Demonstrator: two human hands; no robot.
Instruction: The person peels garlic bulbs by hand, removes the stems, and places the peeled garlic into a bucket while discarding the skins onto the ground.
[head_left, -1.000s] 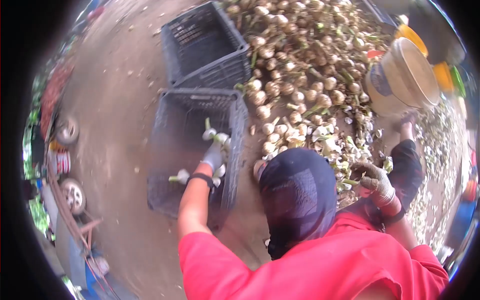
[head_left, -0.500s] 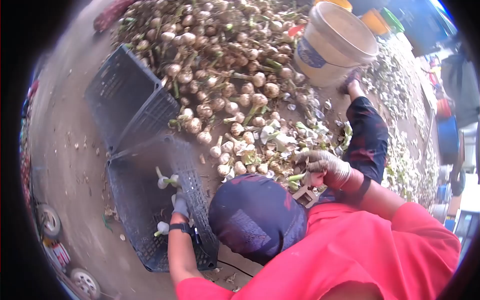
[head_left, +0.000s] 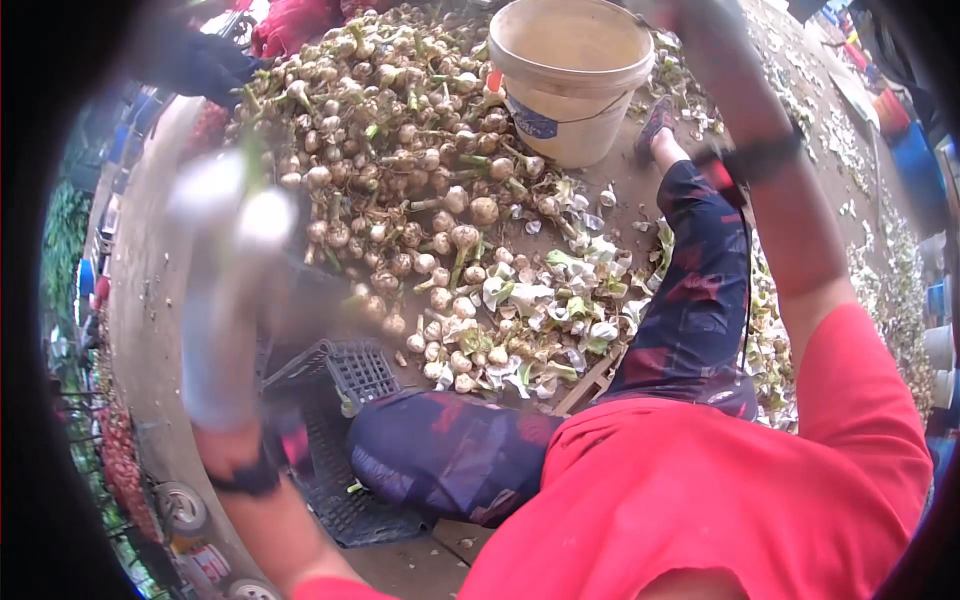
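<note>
**Two white bulbs [head_left: 265, 217] held aloft in the left hand [head_left: 238, 290]**

At the left of the view, before the dark crate [head_left: 362, 372], the white bulbs are clasped by the left hand, gloved and blurred. The crate is partly hidden by the bent left leg [head_left: 450, 450]. The right hand [head_left: 705, 35] is raised near the rim of the bucket [head_left: 570, 115]; whether it is clenched or spread cannot be told. Brown bulbs [head_left: 484, 210] are heaped beside the bucket, with pale peelings [head_left: 570, 275] strewn nearer.

On the floor [head_left: 140, 330] — bulbs [head_left: 400, 160], peelings [head_left: 560, 300], bucket [head_left: 575, 130], crate [head_left: 365, 375].
</note>
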